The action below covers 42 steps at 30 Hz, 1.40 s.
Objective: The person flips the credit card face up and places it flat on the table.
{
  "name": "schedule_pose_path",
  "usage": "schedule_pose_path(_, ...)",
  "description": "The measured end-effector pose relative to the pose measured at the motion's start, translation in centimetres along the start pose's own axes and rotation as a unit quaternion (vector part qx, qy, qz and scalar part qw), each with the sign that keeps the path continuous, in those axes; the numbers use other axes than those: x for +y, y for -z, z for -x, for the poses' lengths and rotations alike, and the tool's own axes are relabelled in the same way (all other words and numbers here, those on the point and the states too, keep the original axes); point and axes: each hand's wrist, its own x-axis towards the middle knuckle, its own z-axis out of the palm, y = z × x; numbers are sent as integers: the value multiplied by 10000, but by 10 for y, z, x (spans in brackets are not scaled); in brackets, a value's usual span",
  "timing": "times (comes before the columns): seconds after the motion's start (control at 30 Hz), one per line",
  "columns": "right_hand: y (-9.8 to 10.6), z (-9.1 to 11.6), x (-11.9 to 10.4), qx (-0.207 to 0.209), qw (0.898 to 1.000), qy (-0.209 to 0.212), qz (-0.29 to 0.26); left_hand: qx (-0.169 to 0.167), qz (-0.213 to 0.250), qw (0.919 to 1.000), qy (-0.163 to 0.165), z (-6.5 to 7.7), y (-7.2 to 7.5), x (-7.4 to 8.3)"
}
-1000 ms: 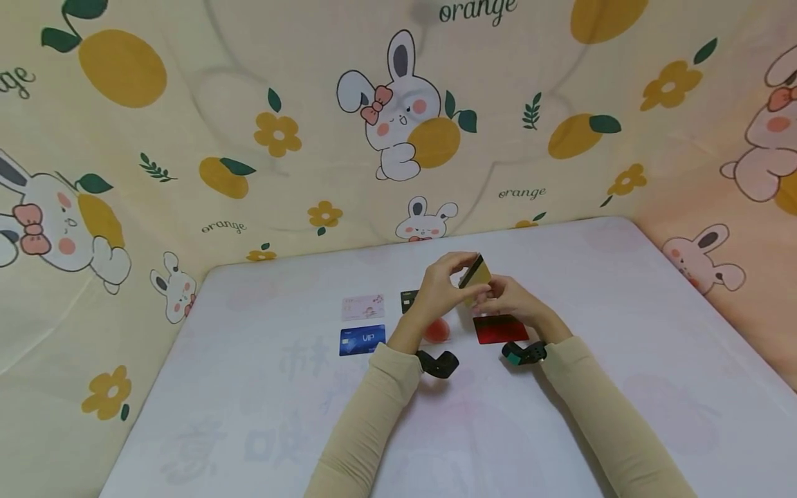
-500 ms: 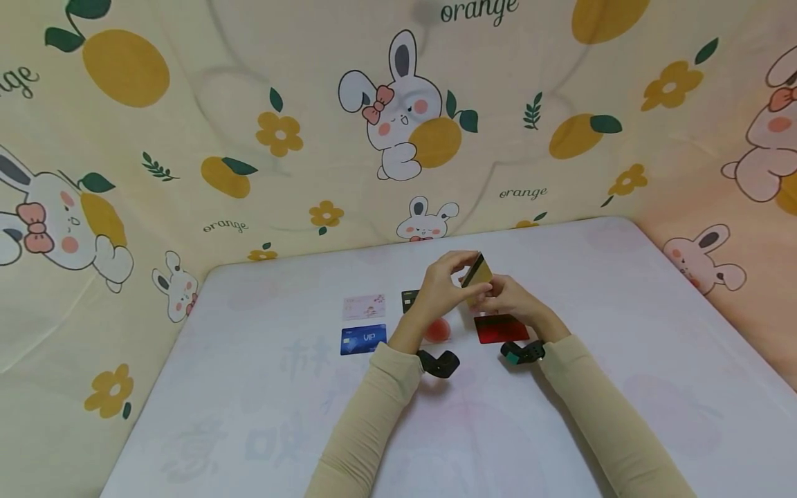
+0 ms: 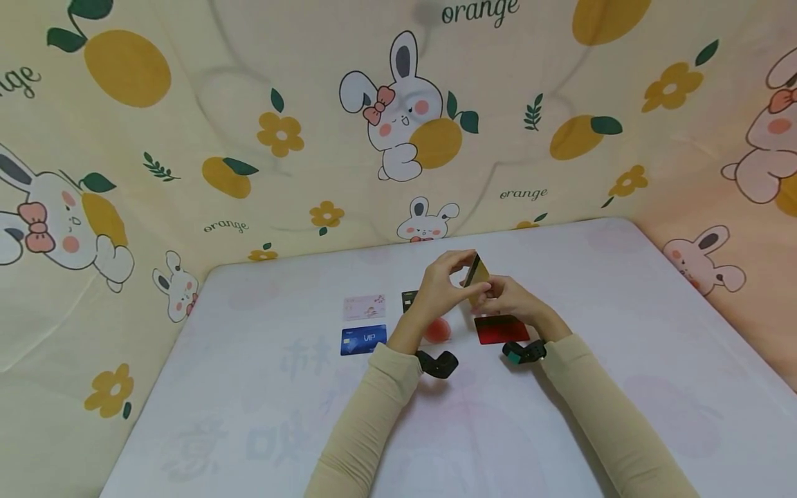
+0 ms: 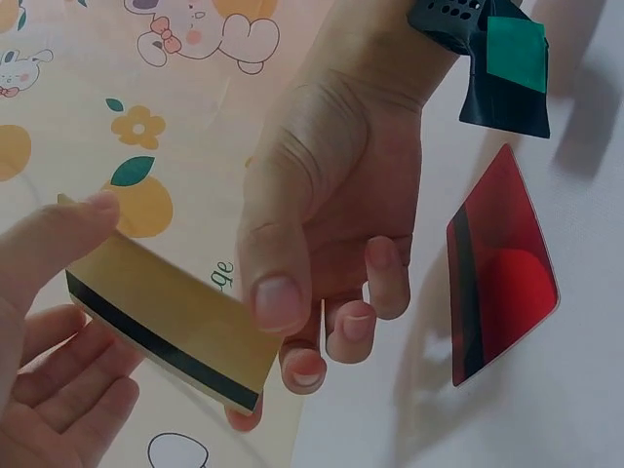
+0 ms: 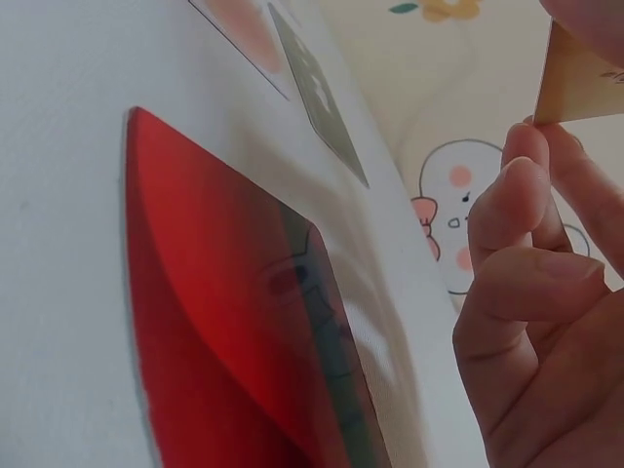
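Observation:
Both hands hold one gold card [image 3: 477, 274] above the table, with its dark stripe along one long edge. The left hand [image 3: 438, 285] pinches the card between thumb and fingers at one end. On the opposite end, the right hand [image 3: 515, 301] grips it with thumb and forefinger, and its other fingers are loosely curled in the left wrist view. That view gives the striped face of the gold card [image 4: 175, 317]; only a corner of the gold card [image 5: 580, 78] appears in the right wrist view. Below the right hand lies a red card [image 3: 501, 330] with a dark stripe.
Left of the hands lie a pink card [image 3: 364, 306] and a blue VIP card [image 3: 364, 339]. The left hand and wrist partly cover a dark card [image 3: 408, 301] and a card with a red circle [image 3: 438, 330]. A patterned cloth [image 3: 299, 83] hangs behind the white table [image 3: 249, 373].
The gold card has turned a little and looks narrower from the head view. Both hands stay in nearly the same place, still holding it. The cards on the table have not moved.

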Motion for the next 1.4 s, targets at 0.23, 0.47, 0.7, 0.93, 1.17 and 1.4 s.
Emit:
schedule_pose_path(0.23,1,1,-1,-20,9999,50,102,-34,-4,10000,0,0,0,-1)
schedule_pose_path(0.47,4,-1,4,130,9980,-71,616,-84,-66,9998,170,0,1,-2)
schedule_pose_path(0.7,5,0,3,146,9971,-35,750,-138,-98,9995,254,1,2,-3)
schedule_pose_path(0.93,10,0,4,149,9958,26,898,-70,-86,9998,148,1,2,-4)
schedule_pose_path(1.17,16,-1,8,151,9954,99,941,-35,-40,10000,21,2,4,-5)
schedule_pose_path(1.4,20,1,9,228,9957,-20,898,-8,-123,9999,23,4,4,-7)
